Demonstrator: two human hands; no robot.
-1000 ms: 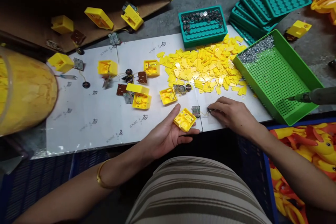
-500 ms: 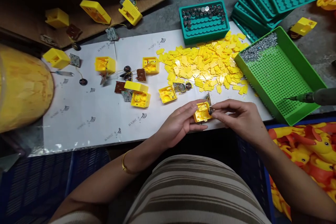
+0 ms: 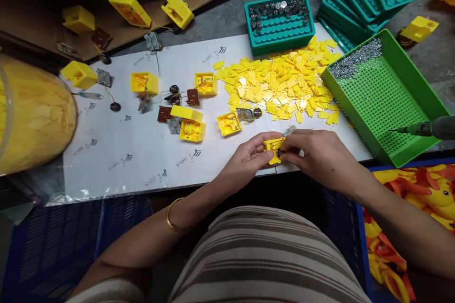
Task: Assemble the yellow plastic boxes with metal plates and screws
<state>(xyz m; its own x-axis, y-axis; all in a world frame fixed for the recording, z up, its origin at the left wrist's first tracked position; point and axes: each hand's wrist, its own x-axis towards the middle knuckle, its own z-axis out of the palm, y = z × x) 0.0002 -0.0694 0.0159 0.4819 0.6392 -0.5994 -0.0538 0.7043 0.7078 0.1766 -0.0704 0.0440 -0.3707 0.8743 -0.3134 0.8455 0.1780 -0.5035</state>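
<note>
OK, our L hand point(image 3: 248, 161) grips the yellow case point(image 3: 270, 145) over the near edge of the white sheet point(image 3: 117, 149), prob. to steady it; our R hand point(image 3: 316, 152) pinches the black disc point(image 3: 278, 153) at its opening, w/ the circuit board point(image 3: 289, 130) poking out above our fingers. Beyond, yellow pieces point(image 3: 280, 87) lie heaped, prob. for easy reach; the green tray point(image 3: 423, 85) likely keeps metal bits point(image 3: 359, 59) contained. Farther, the teal tray point(image 3: 282, 46) holds small round parts, prob. sorted by its grooves.

Left hand point(image 3: 245, 161) holds yellow housing point(image 3: 270, 145); right hand point(image 3: 318, 156), disc point(image 3: 278, 153).
</note>
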